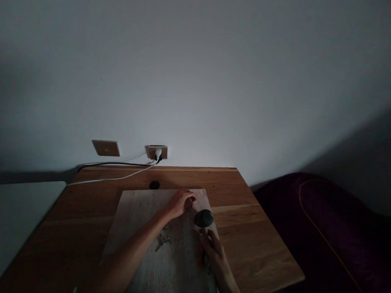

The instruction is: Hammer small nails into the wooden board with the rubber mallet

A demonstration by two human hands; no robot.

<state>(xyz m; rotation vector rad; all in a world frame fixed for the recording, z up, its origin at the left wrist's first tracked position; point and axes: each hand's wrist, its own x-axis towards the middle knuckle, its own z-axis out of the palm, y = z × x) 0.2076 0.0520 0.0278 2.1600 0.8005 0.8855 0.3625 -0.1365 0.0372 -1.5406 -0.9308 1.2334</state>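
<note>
My right hand [214,252] is wrapped round the handle of a mallet [204,218] with a dark, rounded head. The mallet's head is raised near the right edge of a pale wooden board [137,228]. Close beyond it, my left hand [182,201] rests at the board's far right part, fingers curled and pinched together. Whatever those fingertips hold is too small and dark to make out. A little heap of thin metal pieces [162,241], perhaps nails or screws, lies on the board by my left forearm. Several tiny dark marks run along the board's far left side.
The board lies on a brown wooden table [252,235] against a pale wall [212,97]. A black cable and a white cable [112,179] run from a wall socket [158,152]. A blank wall plate [106,148] is to its left. Dark purple fabric [293,211] borders the table's right side.
</note>
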